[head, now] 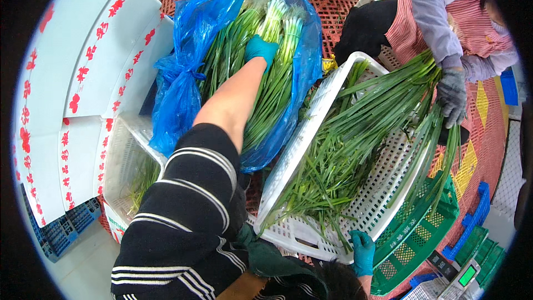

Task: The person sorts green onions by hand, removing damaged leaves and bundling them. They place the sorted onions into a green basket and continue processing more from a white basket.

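Note:
My left hand (261, 51), in a teal glove, reaches into an open blue plastic bag (306, 104). Its curled fingers are closed around the middle bunch of scallion-like greens (275, 12), just below the pale stems and roots. Beside it lies another tied bunch (292, 33), roots towards the far side. At the near corner of a white slotted crate (304, 246) is my right hand (362, 252), also teal-gloved, with bent fingers by the rim. Whether it grips the rim is unclear. Loose long green leaves (333, 175) lie in this crate.
Across the crate, a co-worker's grey-gloved hand (452, 96) holds long greens (391, 87) over it. White boxes with red writing (87, 71) are stacked at left above another white crate (125, 162). A green crate (410, 237) and scale (467, 275) stand at right.

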Demonstrator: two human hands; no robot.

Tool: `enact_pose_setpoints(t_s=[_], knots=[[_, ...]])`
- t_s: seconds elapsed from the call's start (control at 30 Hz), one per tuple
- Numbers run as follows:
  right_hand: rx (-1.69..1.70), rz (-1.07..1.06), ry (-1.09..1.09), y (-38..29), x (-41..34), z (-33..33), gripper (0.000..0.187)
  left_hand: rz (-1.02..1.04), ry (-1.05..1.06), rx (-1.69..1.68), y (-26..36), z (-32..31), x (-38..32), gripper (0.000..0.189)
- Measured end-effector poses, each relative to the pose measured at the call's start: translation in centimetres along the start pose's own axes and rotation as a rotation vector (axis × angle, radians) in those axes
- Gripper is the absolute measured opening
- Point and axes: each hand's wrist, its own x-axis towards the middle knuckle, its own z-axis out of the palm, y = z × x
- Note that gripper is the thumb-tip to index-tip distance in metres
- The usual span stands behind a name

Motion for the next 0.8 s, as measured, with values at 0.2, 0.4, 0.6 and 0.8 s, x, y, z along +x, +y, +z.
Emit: enact_pose_setpoints(t_s=[0.2,0.4,0.6,0.8], knots=[[-0.044,-0.092,0.003,-0.2,0.2,-0.2,0.019,0.41,0.094,-0.531,2.4,-7.8,-6.5,0.046],[0.11,-0.182,0.077,-4.4,-2.2,0.7,0.025,0.72,-0.115,-0.601,7.3,-16.7,-21.4,0.054],[0.348,-0.725,0.117,-15.5,-9.7,1.0,0.063,1.082,-0.462,-0.534,12.4,-22.2,-35.6,0.06],[0.716,-1.152,0.205,-22.5,-15.2,-2.8,0.088,0.958,-1.088,-0.726,13.4,-20.6,-44.9,0.074]])
